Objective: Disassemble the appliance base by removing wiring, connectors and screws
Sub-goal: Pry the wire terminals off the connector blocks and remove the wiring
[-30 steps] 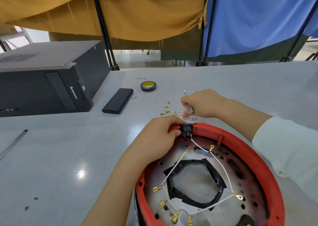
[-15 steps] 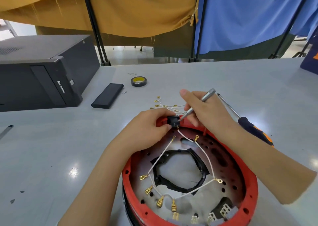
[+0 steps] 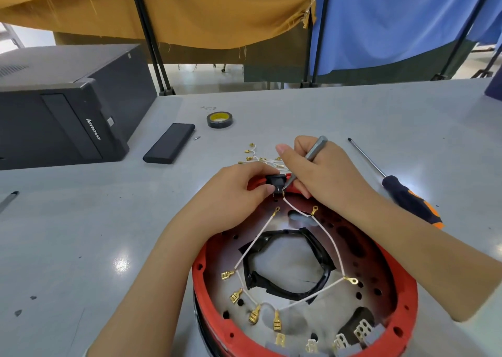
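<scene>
Red base (image 3: 385,326) lies open on the grey table (image 3: 108,234), near the front edge. On its far rim the left hand (image 3: 233,193) pinches a black switch (image 3: 275,184). The right hand (image 3: 320,172) grips a thin grey tool (image 3: 312,153), tip at the switch. White wires (image 3: 326,237) with brass terminals lie inside the base.

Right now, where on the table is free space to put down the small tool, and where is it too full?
Free: the grey table left of the red base, below the computer case, and the far right stretch beyond the orange-handled screwdriver. Crowded: ahead of the hands, with loose wires, tape roll and black box.
</scene>
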A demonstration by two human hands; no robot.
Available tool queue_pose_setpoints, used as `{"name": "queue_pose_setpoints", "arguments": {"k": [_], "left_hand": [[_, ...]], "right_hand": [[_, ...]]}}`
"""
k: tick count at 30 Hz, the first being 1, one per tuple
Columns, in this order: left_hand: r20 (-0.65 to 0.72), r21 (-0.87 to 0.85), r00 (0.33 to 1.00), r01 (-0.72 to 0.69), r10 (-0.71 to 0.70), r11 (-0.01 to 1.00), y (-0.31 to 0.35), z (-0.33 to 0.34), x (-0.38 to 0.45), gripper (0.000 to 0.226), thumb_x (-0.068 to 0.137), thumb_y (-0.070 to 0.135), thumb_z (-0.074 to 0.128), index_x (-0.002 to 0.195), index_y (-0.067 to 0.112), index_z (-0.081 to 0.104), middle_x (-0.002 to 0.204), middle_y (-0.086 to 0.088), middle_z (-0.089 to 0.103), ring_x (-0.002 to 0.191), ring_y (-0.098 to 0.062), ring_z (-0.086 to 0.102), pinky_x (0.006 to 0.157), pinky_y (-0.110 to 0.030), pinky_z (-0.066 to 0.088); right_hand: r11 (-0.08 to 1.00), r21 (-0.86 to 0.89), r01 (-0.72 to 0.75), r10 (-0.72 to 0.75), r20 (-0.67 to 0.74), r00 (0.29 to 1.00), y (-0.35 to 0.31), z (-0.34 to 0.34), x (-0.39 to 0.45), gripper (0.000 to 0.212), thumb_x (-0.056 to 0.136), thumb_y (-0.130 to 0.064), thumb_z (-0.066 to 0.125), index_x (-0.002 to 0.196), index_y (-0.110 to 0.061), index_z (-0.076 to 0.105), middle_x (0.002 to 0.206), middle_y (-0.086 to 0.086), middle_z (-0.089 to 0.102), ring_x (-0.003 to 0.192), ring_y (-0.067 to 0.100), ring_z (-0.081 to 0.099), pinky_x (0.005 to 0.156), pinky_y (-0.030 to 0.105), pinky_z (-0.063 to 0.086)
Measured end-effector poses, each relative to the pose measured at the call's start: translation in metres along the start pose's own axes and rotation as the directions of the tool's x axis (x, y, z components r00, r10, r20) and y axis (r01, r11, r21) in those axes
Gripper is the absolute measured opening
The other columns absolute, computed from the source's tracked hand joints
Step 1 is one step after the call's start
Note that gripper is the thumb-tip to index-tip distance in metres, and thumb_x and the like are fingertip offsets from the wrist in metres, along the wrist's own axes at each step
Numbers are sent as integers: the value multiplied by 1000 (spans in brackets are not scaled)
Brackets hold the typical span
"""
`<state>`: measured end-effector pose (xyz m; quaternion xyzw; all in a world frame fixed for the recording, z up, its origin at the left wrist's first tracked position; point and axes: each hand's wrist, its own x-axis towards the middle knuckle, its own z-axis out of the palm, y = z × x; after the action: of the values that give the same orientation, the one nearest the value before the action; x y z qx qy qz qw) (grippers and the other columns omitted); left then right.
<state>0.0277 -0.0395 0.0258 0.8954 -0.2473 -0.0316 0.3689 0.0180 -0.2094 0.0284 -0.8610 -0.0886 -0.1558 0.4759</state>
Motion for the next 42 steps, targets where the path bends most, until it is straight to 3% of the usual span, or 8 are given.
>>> {"name": "queue_pose_setpoints", "arguments": {"k": [6, 10, 14, 23, 26, 32, 37, 42], "left_hand": [[5, 6, 1000, 4, -4, 1000, 0, 0, 0, 31, 92, 23, 55, 119, 37, 61, 116, 21, 63, 109, 2, 54, 95, -21, 40], [-8, 7, 1000, 24, -24, 1000, -1, 0, 0, 28, 92, 23, 57, 116, 37, 61, 114, 20, 63, 105, 3, 55, 89, -11, 39], [-3, -1, 999, 33, -33, 999, -1, 1, 1, 28, 92, 23, 57, 116, 35, 61, 115, 16, 64, 106, 1, 56, 94, -19, 40], [-1, 6, 999, 33, -33, 999, 0, 0, 1, 27, 92, 23, 57, 116, 35, 61, 115, 17, 64, 107, -1, 56, 94, -21, 40], [0, -2, 1000, 20, -20, 1000, 0, 0, 0, 26, 92, 23, 57, 114, 36, 61, 112, 20, 64, 108, 0, 56, 95, -21, 40], [11, -17, 1000, 16, -16, 1000, 2, 0, 0, 26, 92, 22, 57, 114, 34, 62, 112, 20, 65, 107, 0, 56, 96, -24, 42], [9, -6, 1000, 3, -3, 1000, 3, -1, -1, 29, 92, 21, 56, 118, 34, 62, 113, 20, 64, 108, 1, 56, 94, -18, 40], [0, 1, 1000, 3, -3, 1000, 1, 0, -1, 28, 92, 23, 57, 117, 34, 61, 114, 20, 63, 108, 1, 54, 90, -12, 38]], "right_hand": [[984, -173, 50, -63, -71, 995, -6, 5, 2, 47, 89, -41, 56, 51, -22, 34, 42, -14, 48, 45, 9, 44, 51, 27, 34], [994, -102, -40, 41, 13, 999, -10, 3, 14, 45, 91, -28, 51, 52, -17, 30, 35, -5, 37, 35, 12, 38, 54, 36, 40], [976, -196, -96, 111, 64, 992, -18, 5, 25, 38, 89, -26, 46, 54, -14, 36, 44, 5, 41, 48, 22, 40, 60, 43, 45], [959, -254, -126, 148, 72, 986, -17, 5, 30, 43, 95, -34, 39, 63, -8, 50, 45, 2, 48, 58, 26, 53, 67, 38, 46], [991, -134, -24, 32, 54, 998, -12, 0, 17, 48, 98, -37, 39, 62, -5, 46, 36, -1, 46, 40, 10, 44, 60, 35, 43], [987, -83, 139, -139, 11, 990, -6, 0, -1, 47, 98, -38, 43, 64, -5, 42, 46, 11, 49, 41, 11, 44, 52, 31, 40], [960, -159, 231, -234, 0, 972, -8, 5, -6, 43, 99, -33, 43, 58, -24, 30, 44, -1, 38, 48, 18, 43, 47, 25, 34], [979, -143, 145, -146, 7, 989, -9, 6, 3, 46, 99, -35, 42, 56, -23, 31, 45, -5, 37, 47, 11, 38, 51, 26, 33]]}}
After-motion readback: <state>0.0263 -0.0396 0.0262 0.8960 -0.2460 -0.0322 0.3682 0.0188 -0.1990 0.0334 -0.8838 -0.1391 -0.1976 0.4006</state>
